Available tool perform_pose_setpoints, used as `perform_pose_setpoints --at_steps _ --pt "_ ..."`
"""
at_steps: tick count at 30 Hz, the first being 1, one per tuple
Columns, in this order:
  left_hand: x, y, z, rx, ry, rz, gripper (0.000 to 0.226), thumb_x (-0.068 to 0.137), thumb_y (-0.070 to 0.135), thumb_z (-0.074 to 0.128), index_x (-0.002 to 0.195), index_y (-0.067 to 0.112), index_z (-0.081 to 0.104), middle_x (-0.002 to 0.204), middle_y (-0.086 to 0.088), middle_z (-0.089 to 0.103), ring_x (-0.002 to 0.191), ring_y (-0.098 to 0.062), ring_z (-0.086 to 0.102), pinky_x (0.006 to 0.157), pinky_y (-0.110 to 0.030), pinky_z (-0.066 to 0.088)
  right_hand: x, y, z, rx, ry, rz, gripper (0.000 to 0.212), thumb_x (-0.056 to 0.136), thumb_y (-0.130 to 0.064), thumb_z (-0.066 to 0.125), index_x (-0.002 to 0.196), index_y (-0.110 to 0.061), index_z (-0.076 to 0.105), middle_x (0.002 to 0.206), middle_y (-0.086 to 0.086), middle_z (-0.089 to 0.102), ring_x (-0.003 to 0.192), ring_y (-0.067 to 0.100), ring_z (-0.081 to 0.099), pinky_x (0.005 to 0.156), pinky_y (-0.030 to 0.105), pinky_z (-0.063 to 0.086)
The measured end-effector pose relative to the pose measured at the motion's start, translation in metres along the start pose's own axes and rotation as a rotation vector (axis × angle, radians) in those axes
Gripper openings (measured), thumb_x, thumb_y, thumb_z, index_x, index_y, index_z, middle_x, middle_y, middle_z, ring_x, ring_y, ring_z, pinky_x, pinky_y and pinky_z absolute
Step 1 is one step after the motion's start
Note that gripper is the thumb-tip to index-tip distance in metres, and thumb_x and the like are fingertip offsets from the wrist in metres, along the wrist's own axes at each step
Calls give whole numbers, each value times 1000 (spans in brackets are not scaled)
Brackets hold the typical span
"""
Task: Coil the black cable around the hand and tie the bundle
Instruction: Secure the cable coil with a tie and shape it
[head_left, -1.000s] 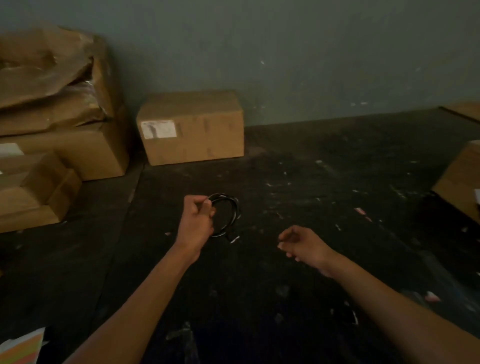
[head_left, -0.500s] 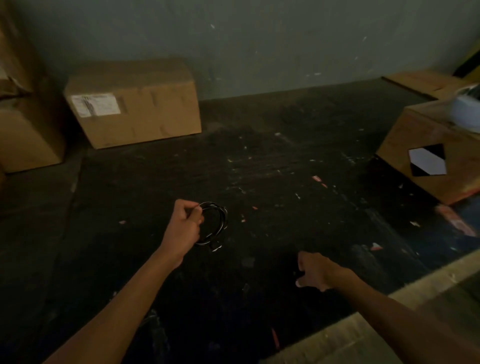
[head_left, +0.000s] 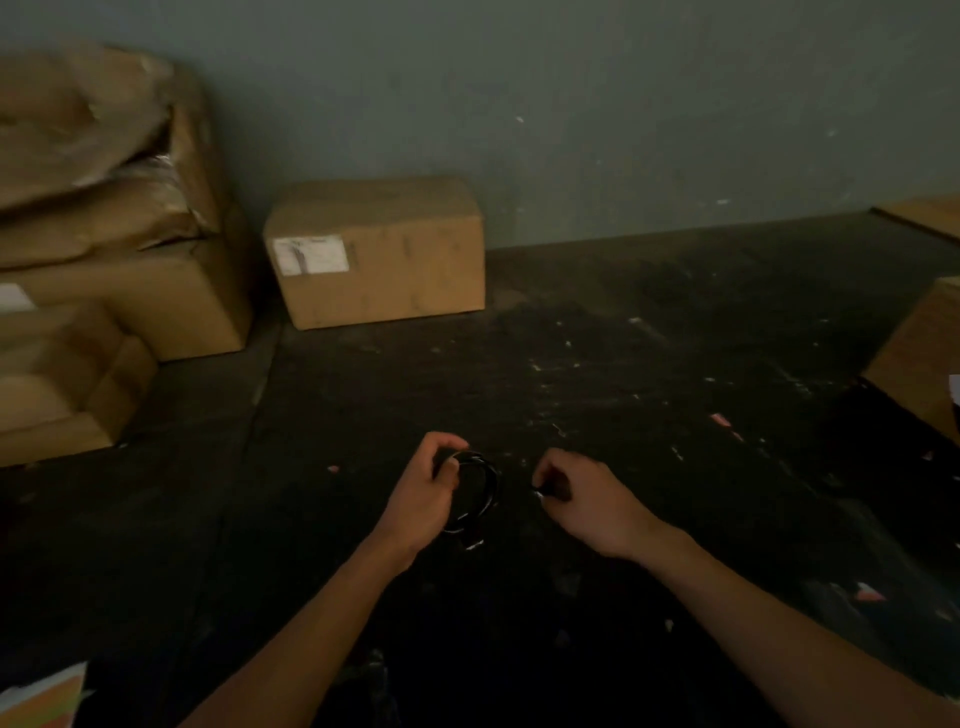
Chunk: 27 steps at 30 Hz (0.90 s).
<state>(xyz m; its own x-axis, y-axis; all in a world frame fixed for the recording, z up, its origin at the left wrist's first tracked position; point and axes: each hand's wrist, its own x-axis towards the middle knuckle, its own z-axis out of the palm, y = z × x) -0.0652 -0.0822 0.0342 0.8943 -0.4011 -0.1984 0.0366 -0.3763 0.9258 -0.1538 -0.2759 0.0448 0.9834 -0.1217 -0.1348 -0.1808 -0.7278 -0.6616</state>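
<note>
The black cable (head_left: 485, 493) is wound into a small round coil, held up over the dark floor in the middle of the head view. My left hand (head_left: 426, 496) grips the coil's left side with closed fingers. A short loose end with a pale tip (head_left: 474, 543) hangs below the coil. Just to the right, my right hand (head_left: 582, 499) has its fingers pinched on something small and dark with a pale tip (head_left: 540, 491); the dim light hides what it is. A narrow gap separates that hand from the coil.
A cardboard box with a white label (head_left: 379, 249) stands against the wall behind. More crumpled boxes (head_left: 104, 234) pile up at the left. Another box (head_left: 919, 364) sits at the right edge. The floor (head_left: 623, 364) is dark with pale specks. Coloured paper (head_left: 41, 701) lies bottom left.
My right hand rose from low on the floor and came close to the coil, fingers now pinched. The view swung back left. My left hand kept hold of the coil.
</note>
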Motion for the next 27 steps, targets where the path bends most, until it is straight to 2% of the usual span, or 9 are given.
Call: perform_pose_setpoints --at_steps 3,6,8,11,13,15,18,23,27 --pt "-2 9 -10 -17 48 80 34 104 16 37 100 46 53 120 -6 57 97 -19 60 79 -40 54 17 -42 3 28 62 -179 27 88 -12 64 92 -38 56 105 -13 58 93 -1 57 71 11 43" --pt "-3 16 -22 -22 89 126 30 104 16 35 95 35 57 101 -3 59 76 -11 54 60 -25 42 27 -73 7 28 145 -316 29 88 -9 63 91 -36 56 102 -13 55 92 -4 55 71 8 43" --pt "-4 18 -29 -79 96 111 29 104 18 37 90 28 60 91 -1 59 77 -13 52 62 -27 38 31 -84 9 21 198 -386 31 87 -6 64 91 -36 56 100 -16 51 91 -6 54 72 5 43" --pt "-10 25 -37 -236 86 79 38 103 31 41 74 38 64 74 10 57 66 -6 53 60 -27 39 37 -94 12 1 238 -448 29 85 -4 67 97 -30 61 103 -13 52 94 -1 56 79 8 45" --pt "-12 29 -41 -254 97 106 41 103 41 39 72 41 64 67 13 55 58 -2 51 58 -24 39 40 -97 15 6 228 -464 26 85 -7 68 100 -28 64 105 -13 53 95 0 57 83 12 48" --pt "-13 31 -46 -207 122 155 37 104 43 38 79 37 65 71 10 57 62 -2 52 61 -22 41 40 -100 16 47 225 -471 16 89 -16 66 98 -30 65 102 -15 54 92 -2 58 81 13 49" --pt "-11 29 -52 -182 163 237 28 105 30 41 89 19 62 76 5 57 62 -2 52 61 -21 40 41 -104 17 130 251 -471 9 93 -23 61 95 -28 69 96 -14 57 89 -4 58 75 8 46" --pt "-10 31 -56 -116 183 294 25 104 27 42 89 21 61 70 9 56 56 -3 48 52 -18 40 41 -108 12 340 254 -367 29 90 -10 64 113 -28 62 100 -13 64 91 -8 61 74 6 50" --pt "-10 40 -57 -91 168 316 25 104 26 42 91 18 61 77 -3 56 59 -7 47 56 -23 40 43 -110 10 306 277 -378 36 88 -4 65 116 -27 64 104 -9 62 92 0 62 73 8 50"
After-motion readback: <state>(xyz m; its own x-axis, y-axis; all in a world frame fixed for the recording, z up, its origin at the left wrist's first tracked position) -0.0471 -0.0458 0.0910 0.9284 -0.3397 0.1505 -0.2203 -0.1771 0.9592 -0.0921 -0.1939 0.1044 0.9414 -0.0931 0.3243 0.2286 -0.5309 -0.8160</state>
